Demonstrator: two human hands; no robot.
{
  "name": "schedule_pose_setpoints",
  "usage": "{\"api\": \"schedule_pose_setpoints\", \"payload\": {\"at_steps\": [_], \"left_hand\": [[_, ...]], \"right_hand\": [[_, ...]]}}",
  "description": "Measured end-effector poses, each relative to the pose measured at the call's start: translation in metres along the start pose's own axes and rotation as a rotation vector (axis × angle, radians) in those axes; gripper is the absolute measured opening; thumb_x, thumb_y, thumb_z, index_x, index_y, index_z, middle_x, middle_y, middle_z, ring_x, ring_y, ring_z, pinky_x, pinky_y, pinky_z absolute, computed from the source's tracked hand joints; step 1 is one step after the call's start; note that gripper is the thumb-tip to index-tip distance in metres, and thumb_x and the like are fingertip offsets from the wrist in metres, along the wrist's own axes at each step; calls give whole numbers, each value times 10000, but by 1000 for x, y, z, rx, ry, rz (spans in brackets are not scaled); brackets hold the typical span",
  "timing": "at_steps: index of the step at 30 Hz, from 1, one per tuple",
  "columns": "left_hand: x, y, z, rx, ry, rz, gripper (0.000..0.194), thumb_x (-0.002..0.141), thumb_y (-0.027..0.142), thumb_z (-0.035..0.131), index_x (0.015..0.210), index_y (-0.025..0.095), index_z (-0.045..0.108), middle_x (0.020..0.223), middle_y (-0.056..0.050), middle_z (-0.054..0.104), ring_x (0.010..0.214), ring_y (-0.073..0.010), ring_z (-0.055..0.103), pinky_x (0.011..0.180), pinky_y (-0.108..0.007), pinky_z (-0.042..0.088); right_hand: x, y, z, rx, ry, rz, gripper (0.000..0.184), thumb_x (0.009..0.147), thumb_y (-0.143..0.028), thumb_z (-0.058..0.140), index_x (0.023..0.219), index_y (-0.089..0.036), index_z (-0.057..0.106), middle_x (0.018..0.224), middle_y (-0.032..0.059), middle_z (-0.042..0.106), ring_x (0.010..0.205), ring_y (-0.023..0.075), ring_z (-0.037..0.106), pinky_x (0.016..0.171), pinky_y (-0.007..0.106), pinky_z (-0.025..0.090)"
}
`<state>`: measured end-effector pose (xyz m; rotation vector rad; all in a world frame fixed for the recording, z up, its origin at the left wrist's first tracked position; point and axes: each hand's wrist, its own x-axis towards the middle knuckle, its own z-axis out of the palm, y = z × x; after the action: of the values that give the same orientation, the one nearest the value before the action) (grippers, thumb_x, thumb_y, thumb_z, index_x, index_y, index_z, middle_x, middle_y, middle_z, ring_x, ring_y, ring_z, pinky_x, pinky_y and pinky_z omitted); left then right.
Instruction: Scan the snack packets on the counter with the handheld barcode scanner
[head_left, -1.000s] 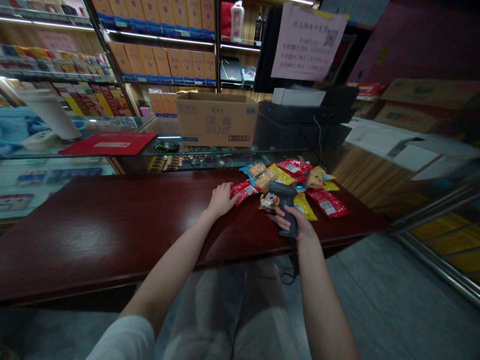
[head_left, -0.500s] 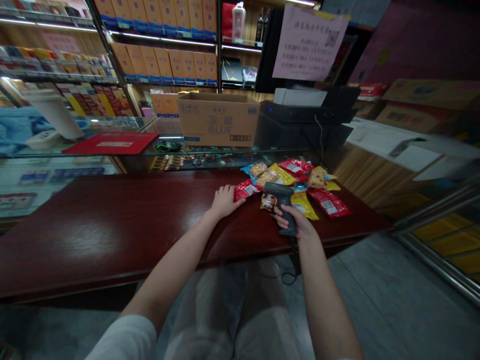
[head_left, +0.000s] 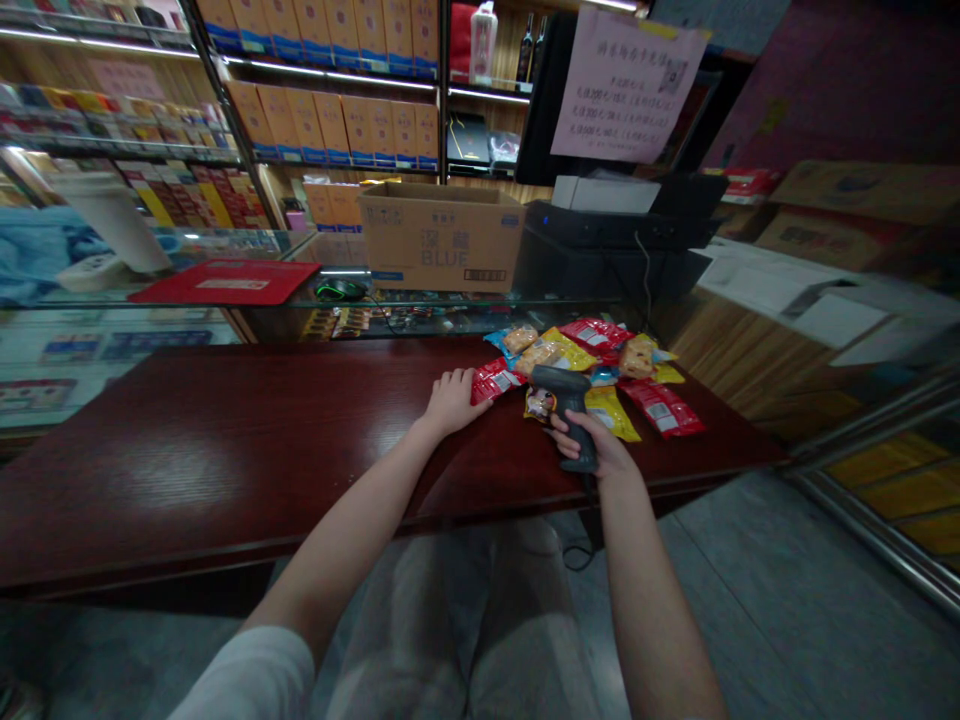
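My right hand [head_left: 592, 445] is wrapped round the handle of a dark grey barcode scanner [head_left: 562, 385], whose head points left over the snack packets. Its cable hangs below the table edge. At the left of the pile, my left hand [head_left: 452, 400] grips the near end of a red snack packet [head_left: 496, 380], thumb on the near side. Behind the scanner lies a yellow packet [head_left: 574, 352]. Another yellow packet [head_left: 611, 412] sits under the right hand's far side, and a red packet [head_left: 666, 408] with a white label is farther right. The scanner partly covers a small packet [head_left: 540, 402].
The dark red wooden table [head_left: 247, 430] stretches to the left. Behind it, a glass counter holds a cardboard box [head_left: 442, 240], a mouse [head_left: 341, 290], a red mat [head_left: 225, 282] and a white cup [head_left: 112, 220]. A black printer [head_left: 619, 220] stands at the back right.
The view has shifted very slightly. Both hands, the scanner and the packets keep their places relative to one another.
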<state>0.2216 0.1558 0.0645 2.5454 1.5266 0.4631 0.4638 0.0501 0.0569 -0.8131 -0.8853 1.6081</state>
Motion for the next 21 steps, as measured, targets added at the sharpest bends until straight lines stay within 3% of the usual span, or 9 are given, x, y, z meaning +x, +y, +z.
{"api": "schedule_pose_setpoints", "payload": {"at_steps": [5, 21], "left_hand": [[-1, 1, -1, 46, -22, 21, 693, 924, 563, 508, 1517, 212, 432, 1385, -167, 539, 1246, -368, 515, 1011, -497, 437], [-2, 3, -4, 64, -56, 26, 656, 947, 556, 473, 1501, 206, 453, 1438, -167, 509, 1284, -351, 490, 1041, -474, 420]], "right_hand": [[0, 0, -2, 15, -12, 6, 336, 778, -329, 780, 825, -204, 472, 694, -62, 514, 415, 22, 337, 349, 150, 304], [-1, 1, -2, 0, -10, -7, 290, 811, -306, 750, 833, -195, 483, 706, -49, 526, 427, 21, 352, 356, 145, 316]]}}
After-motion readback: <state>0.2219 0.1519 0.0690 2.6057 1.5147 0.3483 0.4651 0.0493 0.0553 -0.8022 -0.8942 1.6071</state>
